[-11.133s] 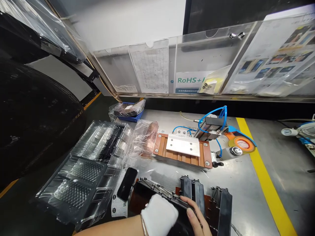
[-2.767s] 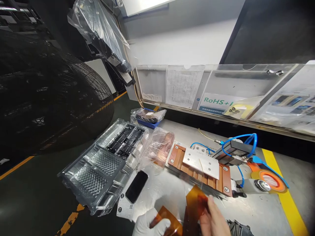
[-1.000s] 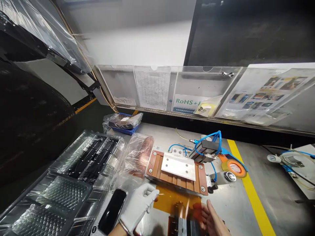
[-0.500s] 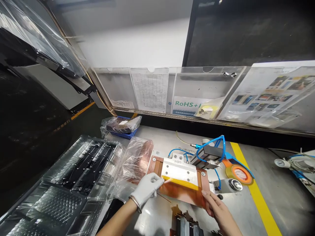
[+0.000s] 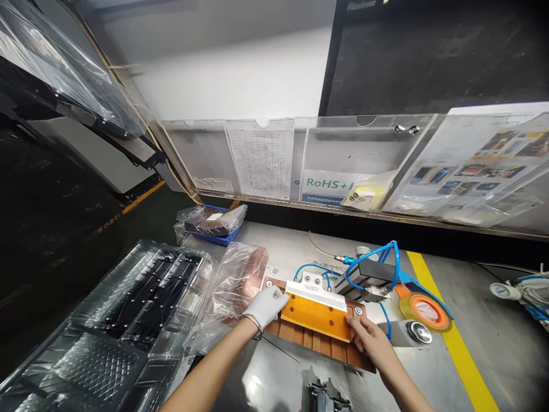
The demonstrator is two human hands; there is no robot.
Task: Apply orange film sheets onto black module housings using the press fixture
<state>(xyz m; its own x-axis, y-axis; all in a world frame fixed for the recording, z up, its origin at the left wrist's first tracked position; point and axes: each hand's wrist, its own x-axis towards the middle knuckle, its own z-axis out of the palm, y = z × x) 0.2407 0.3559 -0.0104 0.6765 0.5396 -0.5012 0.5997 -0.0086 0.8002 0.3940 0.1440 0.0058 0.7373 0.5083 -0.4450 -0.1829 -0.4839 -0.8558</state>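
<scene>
Amber translucent film [image 5: 307, 314] overlies the pale rectangular plate [image 5: 316, 298].

The left hand [image 5: 265, 307], in a white glove, is at the left end of the orange sheet [image 5: 315, 316], thumb and fingertips pinching its edge. The bare right hand [image 5: 366, 336] pinches the sheet's right end, its fingers curled. The left forearm [image 5: 210, 369] and right forearm [image 5: 405, 380] slant up towards the sheet from below it, spread apart.
</scene>
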